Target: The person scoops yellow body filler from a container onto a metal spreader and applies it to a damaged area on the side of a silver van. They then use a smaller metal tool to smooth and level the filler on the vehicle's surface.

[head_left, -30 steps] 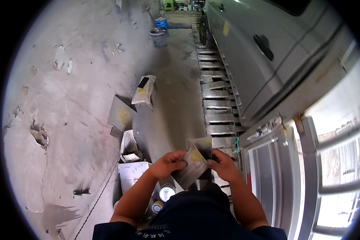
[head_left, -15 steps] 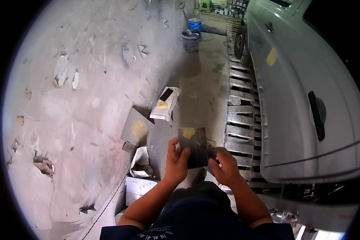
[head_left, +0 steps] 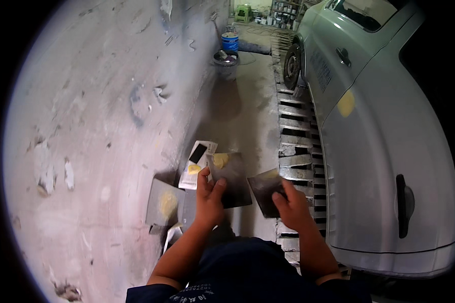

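My left hand [head_left: 210,201] grips a dark rectangular putty board [head_left: 233,183] by its left edge, thumb on top. A dab of yellow putty [head_left: 221,160] sits at the board's upper left corner. Closed around a smaller dark putty spreader [head_left: 263,188], my right hand [head_left: 293,206] is just to the right, thumb across its face. Yellowish putty shows along the spreader's upper edge. The two tools are held close together in front of my body, a narrow gap between them.
A silver vehicle [head_left: 369,166] with a yellow putty patch [head_left: 346,103] stands at right, beside a slatted metal grate [head_left: 295,132]. At left are a scuffed wall [head_left: 111,151], a putty-smeared grey sheet [head_left: 156,199] and a white bag [head_left: 207,147]. Buckets [head_left: 230,42] stand farther off.
My right hand has brought the spreader out from beside the board, so its face now shows. The board has shifted slightly left and up. The view has tilted, showing more of the vehicle.
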The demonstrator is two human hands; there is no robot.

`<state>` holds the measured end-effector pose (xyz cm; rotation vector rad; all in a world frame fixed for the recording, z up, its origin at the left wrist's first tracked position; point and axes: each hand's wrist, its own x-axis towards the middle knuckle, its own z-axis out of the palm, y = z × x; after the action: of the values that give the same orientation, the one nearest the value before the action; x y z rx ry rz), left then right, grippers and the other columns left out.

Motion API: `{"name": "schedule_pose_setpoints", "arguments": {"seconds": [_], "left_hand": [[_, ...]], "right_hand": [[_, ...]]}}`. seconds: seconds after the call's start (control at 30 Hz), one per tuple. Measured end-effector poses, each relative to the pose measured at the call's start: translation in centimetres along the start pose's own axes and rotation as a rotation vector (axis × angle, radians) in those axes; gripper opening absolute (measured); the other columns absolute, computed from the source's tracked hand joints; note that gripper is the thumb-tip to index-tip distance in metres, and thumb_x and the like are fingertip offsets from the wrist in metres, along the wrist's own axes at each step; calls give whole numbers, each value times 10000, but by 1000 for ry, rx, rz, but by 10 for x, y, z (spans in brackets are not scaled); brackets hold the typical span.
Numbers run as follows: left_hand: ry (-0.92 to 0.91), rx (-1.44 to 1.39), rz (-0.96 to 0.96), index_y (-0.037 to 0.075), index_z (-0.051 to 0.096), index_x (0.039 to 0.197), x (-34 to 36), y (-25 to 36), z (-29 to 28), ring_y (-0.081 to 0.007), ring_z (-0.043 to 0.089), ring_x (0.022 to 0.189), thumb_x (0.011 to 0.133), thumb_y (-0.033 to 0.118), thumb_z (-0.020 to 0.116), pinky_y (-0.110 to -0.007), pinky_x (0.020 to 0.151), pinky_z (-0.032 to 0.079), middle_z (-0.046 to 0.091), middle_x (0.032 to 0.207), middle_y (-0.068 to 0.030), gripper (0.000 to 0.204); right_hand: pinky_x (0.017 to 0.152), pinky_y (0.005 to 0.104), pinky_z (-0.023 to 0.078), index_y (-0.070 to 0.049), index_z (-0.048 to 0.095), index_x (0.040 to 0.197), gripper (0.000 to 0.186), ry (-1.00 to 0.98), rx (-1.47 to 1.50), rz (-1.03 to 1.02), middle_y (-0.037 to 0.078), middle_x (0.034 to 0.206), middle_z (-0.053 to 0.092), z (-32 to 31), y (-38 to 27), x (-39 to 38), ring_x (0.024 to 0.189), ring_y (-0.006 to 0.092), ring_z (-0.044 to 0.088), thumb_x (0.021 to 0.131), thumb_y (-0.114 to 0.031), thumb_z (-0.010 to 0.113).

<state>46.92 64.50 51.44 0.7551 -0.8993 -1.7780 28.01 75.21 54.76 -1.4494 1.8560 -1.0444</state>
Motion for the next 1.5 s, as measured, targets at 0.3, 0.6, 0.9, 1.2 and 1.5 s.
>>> {"name": "schedule_pose_setpoints", "arguments": {"seconds": [0.3, 0.6, 0.9, 1.2, 1.5], "left_hand": [[-315, -218, -335, 104, 366, 1289, 134, 2, 48, -193, 591, 1012, 914, 21, 511, -356, 933, 459, 608, 1102, -110, 411], [-294, -23, -98, 128, 338, 1360, 258, -37, 122, -193, 558, 1097, 939, -16, 452, -341, 979, 423, 573, 1205, -127, 459], [-738, 54, -133, 106, 438, 1366, 358, -36, 204, -195, 490, 1206, 931, -38, 443, -322, 1038, 355, 535, 1280, -83, 458], [-1132, 1204, 304, 11, 498, 1309, 490, -63, 206, -160, 550, 1094, 923, 22, 536, -308, 891, 459, 551, 1269, -66, 388], [-1123, 210, -436, -27, 495, 1270, 666, -28, 223, -126, 552, 1070, 919, -37, 503, -267, 933, 420, 608, 1161, -57, 350]], "right_hand": [[854, 283, 477, -3, 561, 1189, 308, -291, 837, 171, 46, 1048, 641, -11, 67, 108, 945, 116, 590, 918, -140, 614], [803, 259, 487, 1, 585, 1150, 284, 106, 764, 213, 60, 1006, 662, -108, 135, 198, 904, 96, 607, 883, -92, 612], [778, 275, 492, -11, 525, 1151, 352, 132, 525, 80, 103, 948, 672, -174, 139, 313, 862, 116, 628, 869, -155, 679], [794, 276, 485, 3, 543, 1191, 329, 253, 570, -207, 57, 1007, 648, -217, 145, 427, 944, 103, 593, 883, -48, 649], [1031, 428, 393, -145, 610, 1253, 624, 51, 95, -493, 165, 1341, 499, -247, 106, 544, 1279, 352, 450, 692, 127, 600]]}}
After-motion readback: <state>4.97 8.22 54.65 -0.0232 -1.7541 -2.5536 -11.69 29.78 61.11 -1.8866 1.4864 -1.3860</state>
